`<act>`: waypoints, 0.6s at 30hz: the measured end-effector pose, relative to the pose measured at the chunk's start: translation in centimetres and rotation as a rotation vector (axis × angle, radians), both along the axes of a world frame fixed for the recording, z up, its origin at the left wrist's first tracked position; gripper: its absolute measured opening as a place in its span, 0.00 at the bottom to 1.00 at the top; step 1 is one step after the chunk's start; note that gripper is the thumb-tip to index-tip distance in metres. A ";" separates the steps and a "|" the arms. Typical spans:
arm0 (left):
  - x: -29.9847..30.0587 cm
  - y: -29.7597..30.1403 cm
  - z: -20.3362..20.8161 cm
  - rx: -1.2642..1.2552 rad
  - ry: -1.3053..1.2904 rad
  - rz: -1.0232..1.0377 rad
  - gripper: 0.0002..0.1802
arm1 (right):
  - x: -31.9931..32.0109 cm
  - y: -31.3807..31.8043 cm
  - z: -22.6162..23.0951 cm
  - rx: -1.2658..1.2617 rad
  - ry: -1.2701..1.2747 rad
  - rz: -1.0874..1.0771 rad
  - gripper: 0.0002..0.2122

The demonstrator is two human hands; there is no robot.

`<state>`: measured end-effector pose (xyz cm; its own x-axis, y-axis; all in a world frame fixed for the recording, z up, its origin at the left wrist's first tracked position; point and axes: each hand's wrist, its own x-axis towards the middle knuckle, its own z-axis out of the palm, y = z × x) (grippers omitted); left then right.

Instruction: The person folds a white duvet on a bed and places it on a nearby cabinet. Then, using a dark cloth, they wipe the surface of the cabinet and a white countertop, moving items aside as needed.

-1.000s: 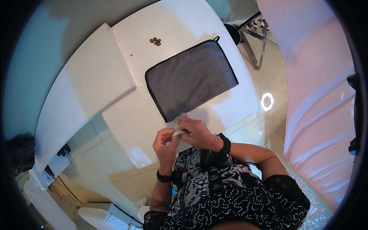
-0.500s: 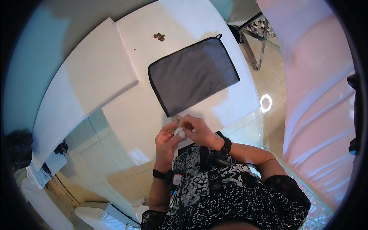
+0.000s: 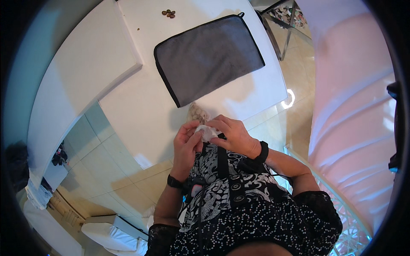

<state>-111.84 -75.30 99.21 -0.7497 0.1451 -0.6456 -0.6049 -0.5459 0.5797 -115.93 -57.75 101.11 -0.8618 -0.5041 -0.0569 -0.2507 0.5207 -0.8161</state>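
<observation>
In front of my body, at the near edge of the white table, both hands grip a small clear plastic bag (image 3: pixel 199 113). Pale rounded pieces, perhaps nuts or beans, fill its far end. The bag's whitish gathered top (image 3: pixel 206 133) lies between my fingers. My left hand (image 3: pixel 187 143) pinches it from the left, thumb and fingers bent. From the right, my right hand (image 3: pixel 236 135) holds the other side with its fingertips. Just beyond the bag is a grey cloth (image 3: pixel 209 59) with black edging and a loop, lying flat on the table.
Several brown oval pieces (image 3: pixel 169 13) lie in a group on the white table (image 3: pixel 141 100), with a tiny dark bit (image 3: pixel 138 29) nearby. A raised white slab (image 3: pixel 85 55) borders the left side. Pink draped fabric (image 3: pixel 350 115) hangs at the right, beside a metal-framed stand (image 3: pixel 285 40).
My hands have moved a little apart, and the whitish bag top is spread wider between them. More of the bag's pale contents shows. The whole view has shifted slightly.
</observation>
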 end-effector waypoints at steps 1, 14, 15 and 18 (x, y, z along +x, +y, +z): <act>0.1 0.2 -0.2 0.025 -0.007 0.001 0.15 | 0.4 0.4 0.1 0.012 0.024 0.023 0.15; 3.7 8.3 -1.2 0.157 -0.128 -0.114 0.10 | 5.2 7.9 -1.5 0.101 0.293 0.057 0.08; 4.0 9.1 -1.3 0.156 -0.139 -0.082 0.10 | 5.3 8.6 -1.8 0.084 0.312 0.069 0.09; 6.0 11.2 -2.6 0.241 -0.125 0.049 0.10 | 5.5 11.4 -2.2 0.022 0.159 0.087 0.08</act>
